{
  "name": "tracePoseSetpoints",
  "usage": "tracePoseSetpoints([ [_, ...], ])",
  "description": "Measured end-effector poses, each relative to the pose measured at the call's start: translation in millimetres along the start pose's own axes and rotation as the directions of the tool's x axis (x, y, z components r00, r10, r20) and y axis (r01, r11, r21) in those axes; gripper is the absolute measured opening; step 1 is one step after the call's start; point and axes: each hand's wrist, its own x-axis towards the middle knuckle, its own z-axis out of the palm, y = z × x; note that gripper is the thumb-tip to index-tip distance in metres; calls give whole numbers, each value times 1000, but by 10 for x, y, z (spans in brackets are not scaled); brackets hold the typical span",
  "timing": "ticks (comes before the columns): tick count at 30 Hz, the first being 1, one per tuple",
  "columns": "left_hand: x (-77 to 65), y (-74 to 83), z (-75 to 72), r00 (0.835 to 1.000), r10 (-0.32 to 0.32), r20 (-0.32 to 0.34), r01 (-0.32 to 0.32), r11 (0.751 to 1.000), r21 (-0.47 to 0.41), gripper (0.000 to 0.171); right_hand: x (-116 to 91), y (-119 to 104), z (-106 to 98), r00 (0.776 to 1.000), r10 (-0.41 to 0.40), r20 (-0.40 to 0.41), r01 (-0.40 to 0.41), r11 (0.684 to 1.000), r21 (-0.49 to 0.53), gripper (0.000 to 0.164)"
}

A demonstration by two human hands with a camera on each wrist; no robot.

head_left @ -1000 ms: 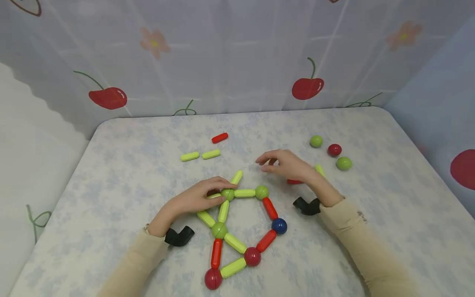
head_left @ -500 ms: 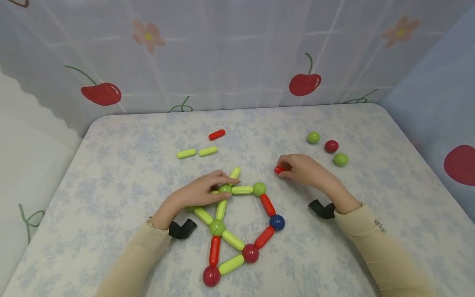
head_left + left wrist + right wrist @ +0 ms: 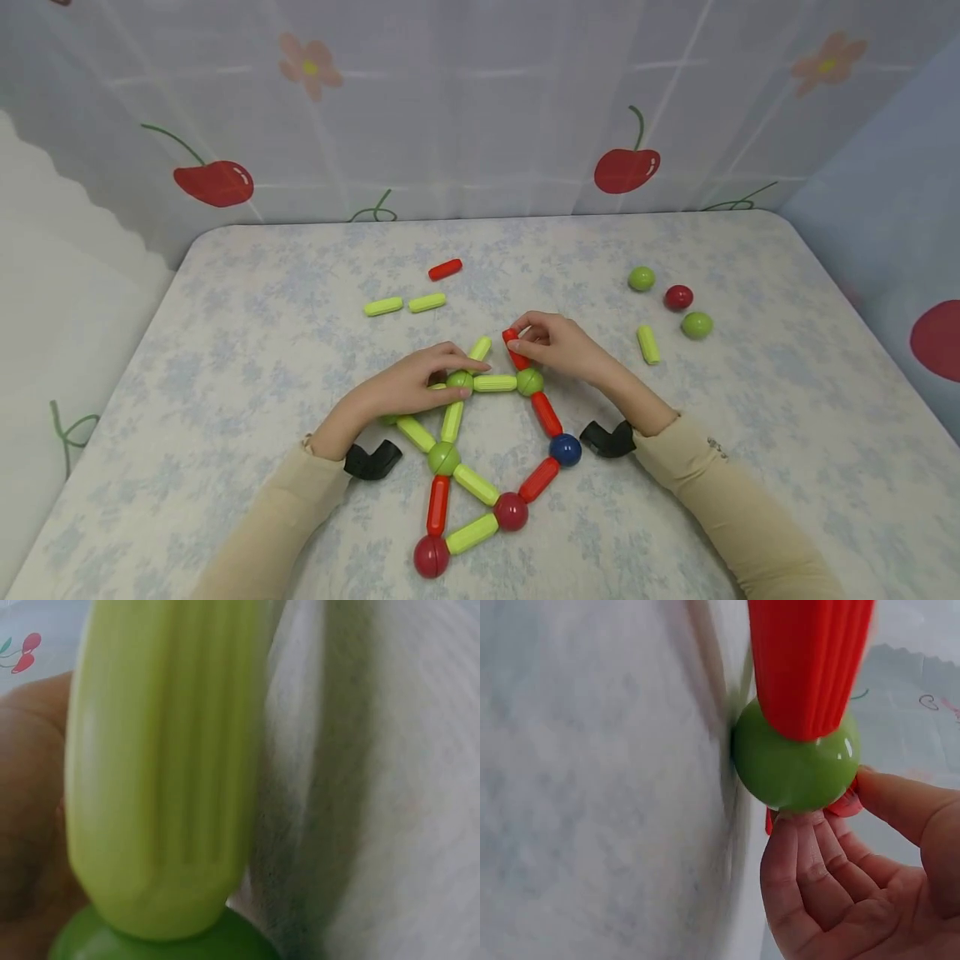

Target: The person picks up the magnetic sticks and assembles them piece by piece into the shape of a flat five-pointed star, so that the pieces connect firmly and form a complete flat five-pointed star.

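My right hand (image 3: 562, 346) pinches a red magnetic rod (image 3: 520, 361) between thumb and fingers, its lower end at the green ball (image 3: 530, 382) at the figure's upper right. In the right wrist view the fingertips are behind that ball, with another red rod (image 3: 810, 667) in front. My left hand (image 3: 412, 381) holds the upper-left green ball (image 3: 459, 381) between thumb and forefinger. Yellow-green rods, red rods and balls form a flat linked figure, with a blue ball (image 3: 566, 450) at right. A yellow-green rod (image 3: 165, 765) fills much of the left wrist view.
Two loose yellow-green rods (image 3: 383, 307) and a red rod (image 3: 446, 269) lie at the back left. At right are a yellow-green rod (image 3: 648, 345), two green balls (image 3: 697, 325) and a red ball (image 3: 678, 297). A cherry-print curtain (image 3: 465, 125) hangs behind the table.
My right hand picked up a red rod from the right and brought it left to the upper-right green ball. My left hand stayed at the upper-left ball, its fingers shifting slightly.
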Motion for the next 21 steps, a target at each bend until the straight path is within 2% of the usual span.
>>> tracePoseSetpoints([
  [11, 10, 5, -32, 1000, 18, -18, -18, 1000, -3, 37, 40, -27, 54, 1000, 5, -25, -6, 999, -33, 20],
  [21, -5, 6, -57, 999, 38, -27, -38, 999, 7, 38, 77, -23, 81, 1000, 21, 6, -21, 999, -30, 21],
])
